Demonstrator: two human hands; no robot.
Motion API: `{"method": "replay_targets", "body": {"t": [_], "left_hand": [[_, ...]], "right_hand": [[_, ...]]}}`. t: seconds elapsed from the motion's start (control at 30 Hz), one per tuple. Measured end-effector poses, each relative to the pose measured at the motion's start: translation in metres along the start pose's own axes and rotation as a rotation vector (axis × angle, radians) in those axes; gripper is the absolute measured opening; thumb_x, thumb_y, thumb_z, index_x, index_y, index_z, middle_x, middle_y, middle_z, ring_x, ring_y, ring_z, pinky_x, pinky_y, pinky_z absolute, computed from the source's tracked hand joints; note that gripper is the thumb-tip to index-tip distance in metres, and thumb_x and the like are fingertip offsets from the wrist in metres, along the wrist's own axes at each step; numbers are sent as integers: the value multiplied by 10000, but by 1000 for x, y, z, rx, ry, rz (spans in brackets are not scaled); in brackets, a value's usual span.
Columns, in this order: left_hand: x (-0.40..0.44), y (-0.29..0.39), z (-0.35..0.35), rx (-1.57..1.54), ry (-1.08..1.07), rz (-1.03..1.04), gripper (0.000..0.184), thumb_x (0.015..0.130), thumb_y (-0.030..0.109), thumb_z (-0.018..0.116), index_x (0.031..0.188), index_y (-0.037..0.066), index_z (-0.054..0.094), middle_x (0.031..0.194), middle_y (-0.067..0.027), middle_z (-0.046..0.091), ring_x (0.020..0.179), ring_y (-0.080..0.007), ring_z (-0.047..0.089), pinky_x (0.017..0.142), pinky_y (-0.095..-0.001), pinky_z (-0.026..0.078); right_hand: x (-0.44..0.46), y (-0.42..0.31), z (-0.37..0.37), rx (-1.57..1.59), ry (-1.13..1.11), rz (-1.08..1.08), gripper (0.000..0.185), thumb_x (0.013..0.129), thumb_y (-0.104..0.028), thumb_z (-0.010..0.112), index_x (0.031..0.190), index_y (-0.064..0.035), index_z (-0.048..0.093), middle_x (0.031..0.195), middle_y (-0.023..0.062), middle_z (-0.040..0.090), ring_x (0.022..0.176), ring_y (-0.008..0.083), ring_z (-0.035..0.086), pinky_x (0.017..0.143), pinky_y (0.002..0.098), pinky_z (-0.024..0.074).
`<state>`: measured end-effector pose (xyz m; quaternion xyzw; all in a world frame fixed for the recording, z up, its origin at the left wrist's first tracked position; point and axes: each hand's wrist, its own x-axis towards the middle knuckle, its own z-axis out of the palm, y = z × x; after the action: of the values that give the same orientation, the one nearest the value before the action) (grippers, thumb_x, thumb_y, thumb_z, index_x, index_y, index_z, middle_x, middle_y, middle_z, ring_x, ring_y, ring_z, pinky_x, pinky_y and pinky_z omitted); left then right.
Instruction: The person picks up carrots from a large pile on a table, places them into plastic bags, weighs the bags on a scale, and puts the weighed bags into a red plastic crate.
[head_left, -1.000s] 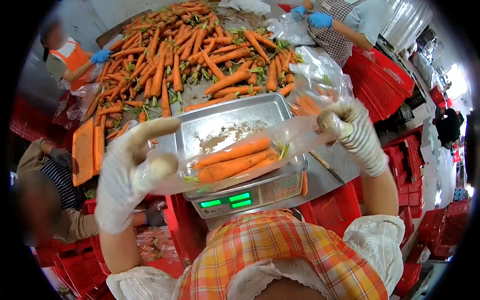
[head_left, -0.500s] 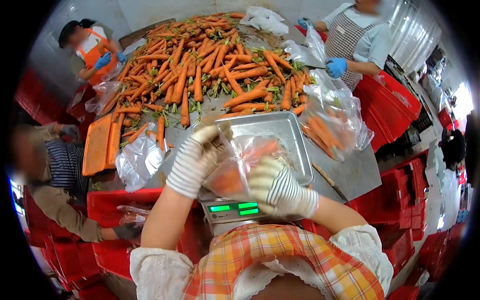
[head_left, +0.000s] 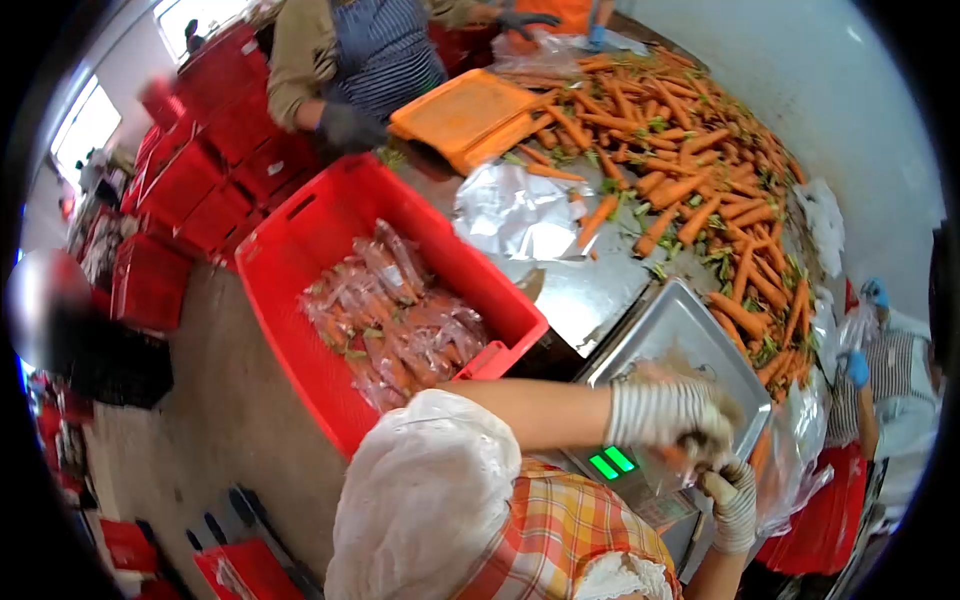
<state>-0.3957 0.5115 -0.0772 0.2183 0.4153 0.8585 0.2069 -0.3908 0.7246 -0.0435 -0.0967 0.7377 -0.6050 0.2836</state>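
Observation:
In striped work gloves, my left hand and my right hand meet at the near edge of the scale. Both hands have closed fingers on a clear plastic bag of carrots, gathered between them. Gloves and blur hide much of the bag. Beyond my left hand lies the bare metal tray of the scale. Its green display glows under my left forearm.
Left of the scale, a red crate contains several bagged carrots. Loose carrots cover the table, near empty plastic bags and an orange crate. Co-workers stand across the table and at right.
My view has swung left, bringing the red crate with bagged carrots into sight. My hands have come together at the bag, which is now at the tray's near edge.

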Motion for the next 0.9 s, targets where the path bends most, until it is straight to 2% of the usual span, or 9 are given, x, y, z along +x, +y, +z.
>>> {"method": "replay_targets", "body": {"t": [0.07, 0.13, 0.23, 0.37, 0.43, 0.53, 0.63, 0.73, 0.9], "left_hand": [[7, -10, 6, -446, 123, -113, 105, 785, 39, 608, 872, 0, 566, 713, -53, 596, 595, -119, 571, 527, -236, 456], [31, -35, -35, -637, 269, -46, 43, 777, 71, 603, 745, 43, 600, 657, -37, 584, 499, -129, 548, 490, -261, 464], [28, -17, -24, -526, 271, 222, 79, 773, 120, 579, 757, 44, 565, 629, -10, 537, 532, -142, 542, 561, -318, 484], [37, -28, -7, 191, 272, 195, 345, 707, 40, 630, 1033, 50, 515, 705, -35, 554, 619, -149, 558, 541, -316, 473], [56, -34, -22, 537, 320, 13, 637, 653, -3, 678, 1240, 80, 446, 765, -70, 572, 690, -149, 568, 526, -325, 458], [77, -53, -43, -157, 221, -155, 614, 689, 153, 704, 1260, 101, 484, 777, -106, 608, 723, -166, 602, 654, -416, 470], [51, -77, -18, 1046, 645, 801, 271, 730, 201, 640, 958, 56, 648, 754, -114, 641, 756, -235, 643, 685, -403, 483], [26, -28, -9, 1030, 362, 290, 231, 777, 194, 595, 938, 29, 591, 818, -177, 624, 796, -363, 609, 693, -395, 487], [-14, -3, -20, 487, 629, 570, 173, 882, 136, 507, 1020, 38, 543, 812, -119, 598, 773, -235, 591, 719, -324, 481]], "right_hand": [[-2, 10, 1, -179, 71, -13, 193, 757, -141, 622, 881, 6, 608, 769, 45, 589, 735, 132, 573, 664, 283, 458], [-2, 30, -14, -1158, 155, -882, 181, 852, -126, 529, 966, -20, 618, 807, 47, 593, 750, 138, 551, 730, 315, 444], [-7, 13, -1, -1214, -62, -922, 189, 713, -4, 500, 860, -31, 616, 789, 116, 610, 718, 285, 551, 662, 359, 429], [-20, 12, 5, -200, 186, 163, 98, 771, -103, 524, 745, -22, 574, 747, 76, 582, 702, 190, 533, 613, 316, 421], [-27, 9, 1, -358, 126, 85, 182, 800, -183, 547, 719, -22, 564, 720, 55, 556, 671, 138, 506, 584, 269, 398], [-34, -10, 8, -392, -11, -356, 231, 791, -246, 579, 705, -34, 552, 710, 48, 532, 657, 125, 492, 593, 242, 383], [-20, -52, 12, -299, 244, -233, 235, 785, -262, 597, 754, -34, 549, 748, 40, 526, 694, 138, 502, 643, 268, 415], [1, -44, -13, -8, 111, -524, 309, 816, -223, 590, 1037, -11, 548, 858, 49, 549, 765, 156, 518, 773, 302, 441], [16, -69, 36, 12, 236, -659, 425, 822, -211, 574, 1182, 10, 524, 905, 63, 569, 780, 146, 514, 848, 322, 433]]}}
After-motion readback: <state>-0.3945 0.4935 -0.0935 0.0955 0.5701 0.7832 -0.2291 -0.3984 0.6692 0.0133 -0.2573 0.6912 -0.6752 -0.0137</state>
